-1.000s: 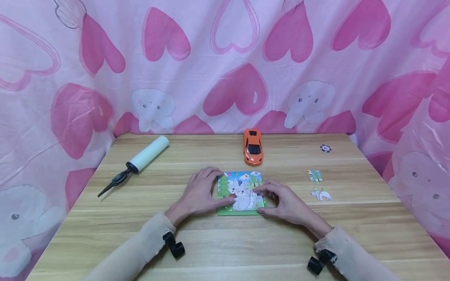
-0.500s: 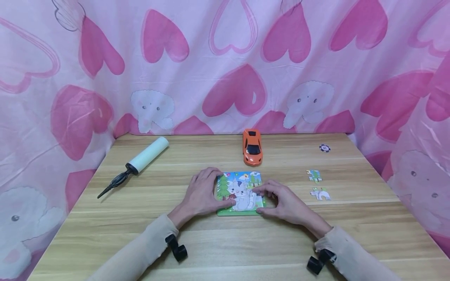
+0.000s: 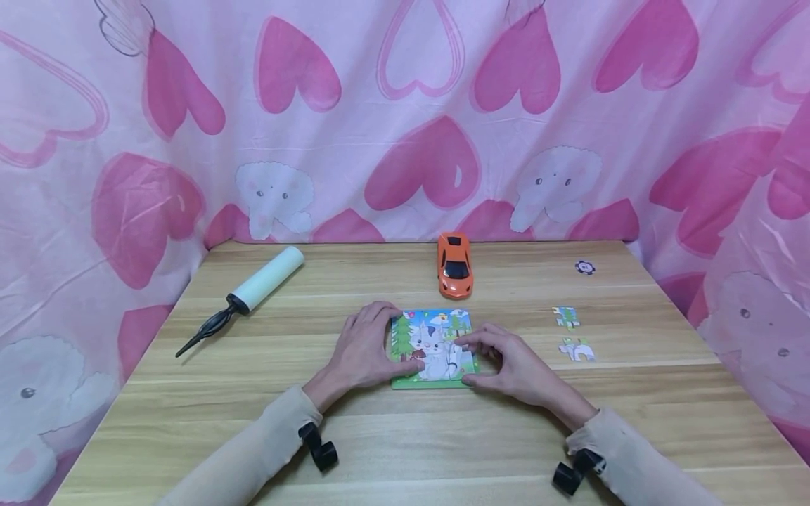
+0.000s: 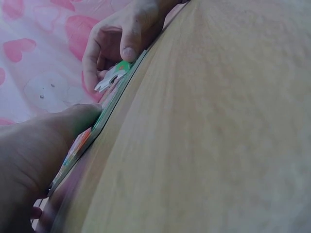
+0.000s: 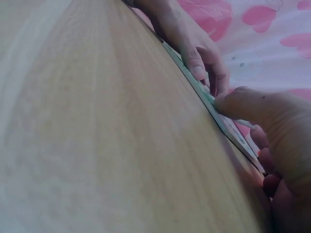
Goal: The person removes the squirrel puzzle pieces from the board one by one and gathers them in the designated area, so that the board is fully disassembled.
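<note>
A small jigsaw puzzle [image 3: 435, 341] of a white cartoon animal lies in a green-edged tray [image 3: 430, 384] at mid-table. My left hand [image 3: 361, 351] rests at its left side, the thumb laid over the picture and the fingertips at the far left corner. At the right side my right hand [image 3: 512, 365] pinches a white and green puzzle piece [image 4: 116, 75] between thumb and fingers. That piece is tilted over the lower right part of the picture in the left wrist view. Two loose puzzle pieces [image 3: 576, 349] lie to the right.
An orange toy car [image 3: 455, 266] stands behind the puzzle. To the left lies a pale hand pump [image 3: 266, 279] with a black nozzle. A blue and white poker chip [image 3: 585, 268] sits at the back right. A pink heart-patterned curtain [image 3: 418, 161] surrounds the wooden table [image 3: 405, 443].
Over the last second my left thumb has slid slightly down the picture, uncovering a reddish detail, and the left wrist has shifted a little right. My right hand stays at the puzzle's right side.
</note>
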{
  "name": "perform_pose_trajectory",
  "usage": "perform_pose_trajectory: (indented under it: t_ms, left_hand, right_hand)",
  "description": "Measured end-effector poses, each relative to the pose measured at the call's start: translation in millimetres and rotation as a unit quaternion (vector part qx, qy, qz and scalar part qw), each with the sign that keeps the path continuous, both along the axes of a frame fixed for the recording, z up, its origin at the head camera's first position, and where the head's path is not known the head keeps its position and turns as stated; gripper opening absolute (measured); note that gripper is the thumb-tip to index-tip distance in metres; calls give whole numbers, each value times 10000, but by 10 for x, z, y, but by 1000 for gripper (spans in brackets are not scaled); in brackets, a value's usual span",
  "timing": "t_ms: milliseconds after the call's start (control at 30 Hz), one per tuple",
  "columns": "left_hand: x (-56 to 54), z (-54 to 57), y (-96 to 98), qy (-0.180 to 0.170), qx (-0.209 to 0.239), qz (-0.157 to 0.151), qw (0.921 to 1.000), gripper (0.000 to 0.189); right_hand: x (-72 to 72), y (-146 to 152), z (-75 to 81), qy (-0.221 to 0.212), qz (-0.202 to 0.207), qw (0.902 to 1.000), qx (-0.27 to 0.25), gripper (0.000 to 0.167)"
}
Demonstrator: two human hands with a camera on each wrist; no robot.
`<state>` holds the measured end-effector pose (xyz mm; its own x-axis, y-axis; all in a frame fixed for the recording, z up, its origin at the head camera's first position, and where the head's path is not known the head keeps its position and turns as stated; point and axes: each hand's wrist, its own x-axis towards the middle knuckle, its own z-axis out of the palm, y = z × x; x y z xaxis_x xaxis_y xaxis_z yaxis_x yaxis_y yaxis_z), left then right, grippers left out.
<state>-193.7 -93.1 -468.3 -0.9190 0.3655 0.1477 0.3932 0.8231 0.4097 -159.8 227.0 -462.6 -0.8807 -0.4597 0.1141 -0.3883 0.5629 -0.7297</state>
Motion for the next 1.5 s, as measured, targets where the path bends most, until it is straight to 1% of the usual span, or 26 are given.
perform_pose_trajectory:
  t_ms: [167, 367, 533, 667, 733, 900, 1100, 1200, 1300, 1400, 1500]
  left_hand:
    - [7, 1, 5, -6, -25, -32, 10000, 105]
    - [-15, 3, -23, -13, -162, -157, 9997, 107]
    - [-18, 29, -61, -53, -280, -317, 9991, 119]
    - [-16, 36, -93, 0, -377, -557, 9977, 129]
    - [-19, 27, -108, 44, -396, -626, 9972, 132]
    - [-33, -1, -138, 143, -364, -653, 9971, 133]
    - [-38, -12, -151, 137, -363, -680, 9969, 134]
    - [-40, -12, -152, 141, -390, -694, 9967, 134]
    - [-34, 0, -149, 151, -369, -713, 9967, 135]
    - [-26, 7, -144, 149, -338, -714, 9968, 135]
    - [-21, 1, -144, 146, -331, -691, 9970, 135]
  right_hand:
    - [5, 8, -8, 34, 8, 9999, -128, 60]
    - [0, 22, -5, 21, -80, 9999, -92, 60]
    - [-2, 37, -4, 71, -84, 9999, -124, 58]
    - [-3, 57, -5, 119, -108, 9996, -220, 57]
    - [-11, 65, -10, 153, -97, 9995, -265, 57]
    - [-30, 70, -9, 220, -65, 9991, -361, 57]
    - [-39, 117, 24, 191, -206, 9991, -325, 59]
    - [-52, 162, 52, 224, -272, 9989, -295, 59]
    - [-62, 221, 109, 344, -334, 9985, -277, 60]
    - [-64, 299, 201, 513, -469, 9972, -261, 58]
    - [-52, 392, 312, 658, -730, 9950, -161, 54]
